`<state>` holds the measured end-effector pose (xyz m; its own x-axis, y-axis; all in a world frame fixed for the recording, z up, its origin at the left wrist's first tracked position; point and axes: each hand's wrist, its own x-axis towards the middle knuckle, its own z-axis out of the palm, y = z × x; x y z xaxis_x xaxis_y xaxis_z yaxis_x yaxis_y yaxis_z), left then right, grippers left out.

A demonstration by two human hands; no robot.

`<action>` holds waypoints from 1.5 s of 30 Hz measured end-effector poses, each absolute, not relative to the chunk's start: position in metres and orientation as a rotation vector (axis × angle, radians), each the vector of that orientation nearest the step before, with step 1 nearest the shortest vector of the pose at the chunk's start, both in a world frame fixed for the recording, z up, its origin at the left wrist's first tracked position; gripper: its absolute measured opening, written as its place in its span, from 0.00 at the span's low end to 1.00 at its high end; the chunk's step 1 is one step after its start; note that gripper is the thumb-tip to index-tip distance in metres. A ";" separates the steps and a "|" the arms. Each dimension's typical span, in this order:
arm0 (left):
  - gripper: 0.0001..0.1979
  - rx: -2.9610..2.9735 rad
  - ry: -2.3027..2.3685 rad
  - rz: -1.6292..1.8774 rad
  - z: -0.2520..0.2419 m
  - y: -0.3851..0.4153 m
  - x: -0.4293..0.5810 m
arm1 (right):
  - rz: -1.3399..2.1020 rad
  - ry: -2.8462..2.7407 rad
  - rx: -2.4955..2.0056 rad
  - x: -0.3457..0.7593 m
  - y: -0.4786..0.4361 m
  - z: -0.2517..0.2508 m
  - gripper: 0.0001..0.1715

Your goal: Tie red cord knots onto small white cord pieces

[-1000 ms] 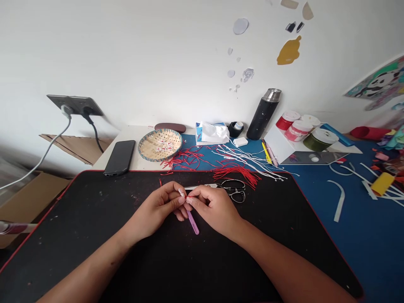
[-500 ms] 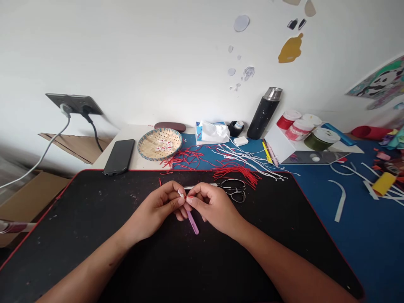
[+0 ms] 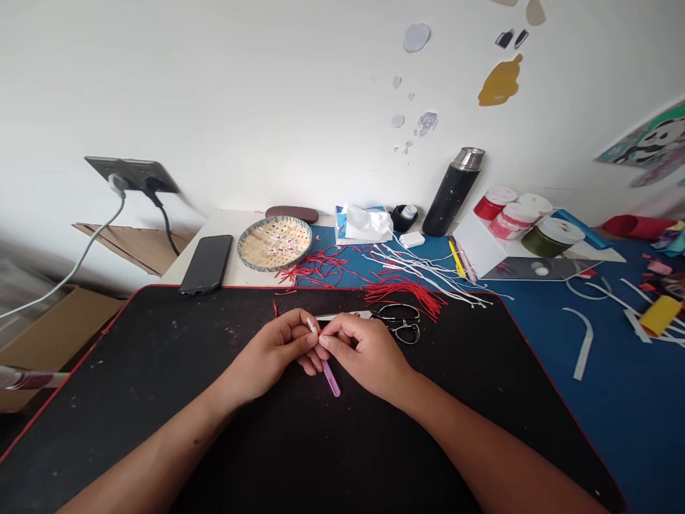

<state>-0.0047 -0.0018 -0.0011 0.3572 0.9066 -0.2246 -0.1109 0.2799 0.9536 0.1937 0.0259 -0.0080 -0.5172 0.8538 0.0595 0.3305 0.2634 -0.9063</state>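
My left hand point(image 3: 281, 350) is closed in a pinch on a short piece of white cord point(image 3: 311, 325), whose end stands up from the fingertips. My right hand point(image 3: 367, 350) presses thumb and forefinger together on a bit of red cord point(image 3: 320, 333) right against the white piece. Fingers hide most of where the two cords meet. Below the hands a narrow purple plastic tool point(image 3: 331, 380) lies on the black mat, its upper end hidden by my fingers. Black-handled scissors point(image 3: 405, 333) lie behind my right hand, their blades partly covered.
Cut red cords point(image 3: 404, 294) and white cords point(image 3: 428, 268) lie at the mat's back edge. Behind are a woven basket point(image 3: 257, 239) with small red-and-white pieces, a phone point(image 3: 207, 264), a tissue box point(image 3: 342, 235), a black flask point(image 3: 454, 191) and paint jars point(image 3: 514, 223).
The view has shifted slightly. The white cord piece now shows straighter and more upright, and my right fingertips have closed in nearer to the left ones.
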 end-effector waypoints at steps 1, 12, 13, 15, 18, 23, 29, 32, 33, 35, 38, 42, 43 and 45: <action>0.19 1.055 0.961 0.845 -0.001 -0.002 -0.005 | 1.220 -1.985 -1.067 0.194 0.026 -0.008 0.06; 0.16 1.151 0.998 0.887 0.001 -0.005 -0.004 | 1.552 -1.839 -0.998 0.195 0.030 -0.004 0.07; 0.16 1.155 0.994 0.889 0.000 -0.005 -0.004 | 1.580 -1.822 -0.991 0.196 0.030 -0.004 0.07; 0.16 1.155 0.982 0.894 -0.002 -0.005 -0.004 | 1.627 -1.784 -0.987 0.195 0.030 -0.004 0.08; 0.16 1.131 0.974 0.908 -0.003 -0.004 -0.003 | 1.692 -1.706 -1.002 0.194 0.029 -0.005 0.08; 0.19 1.098 0.984 0.884 0.002 -0.002 -0.005 | 1.729 -1.585 -1.051 0.193 0.031 -0.004 0.10; 0.18 1.123 1.078 0.869 0.007 -0.003 -0.006 | 1.682 -1.565 -1.072 0.193 0.031 -0.003 0.12; 0.17 1.136 1.102 0.906 0.008 -0.003 -0.005 | 1.692 -1.566 -1.061 0.192 0.030 -0.005 0.11; 0.17 1.142 1.105 0.912 0.008 -0.003 -0.005 | 1.689 -1.573 -1.058 0.192 0.029 -0.006 0.11; 0.18 1.150 1.112 0.917 0.008 -0.003 -0.004 | 1.680 -1.592 -1.048 0.192 0.029 -0.006 0.11; 0.18 1.158 1.134 0.908 0.008 -0.003 -0.004 | 1.674 -1.625 -1.032 0.192 0.028 -0.005 0.10; 0.17 1.171 1.147 0.873 0.006 -0.004 -0.007 | 1.674 -1.680 -1.023 0.193 0.028 -0.003 0.10; 0.17 1.173 1.147 0.863 0.005 -0.004 -0.008 | 1.673 -1.690 -1.018 0.193 0.028 -0.002 0.10; 0.17 1.176 1.147 0.852 0.004 -0.005 -0.009 | 1.666 -1.713 -1.013 0.195 0.029 -0.002 0.10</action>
